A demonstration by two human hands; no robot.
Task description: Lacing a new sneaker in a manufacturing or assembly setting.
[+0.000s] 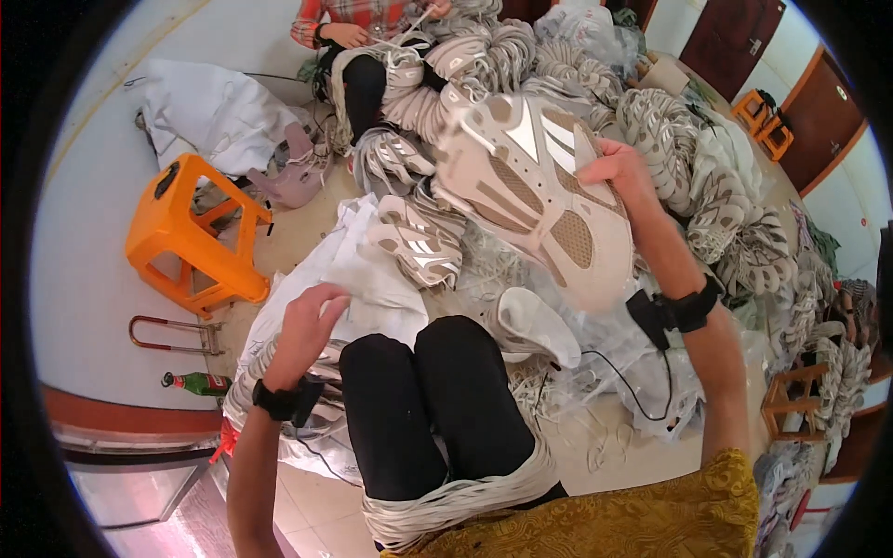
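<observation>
A: Right grip [621,177] first. State?

B: Closed on the right edge of a beige shoe upper [538,181], thumb across the visible face, fingers out of sight behind. The upper is lifted clear of the floor, right of centre, beyond the knees [470,386]. Brown mesh panels, pale stripes.

A: Left grip [312,321]?

B: Loosely open, fingers and thumb parted, nothing seen in it. It is over a white cloth [349,256] on the near left; cannot tell whether they touch.

A: Close by?

B: A bundle of pale laces [456,502] across the lap. Just left of the raised upper, a small stack of similar uppers [423,246]. Clear plastic [670,395] on the near right.

A: Further out?

B: Left, an orange stool [200,232]; nearer, a green bottle [200,383]. Far side, a co-worker in a plaid sleeve [308,30], seated beside heaped uppers [502,56]. Right, more rows of uppers [656,139], then brown doors [732,37].
</observation>
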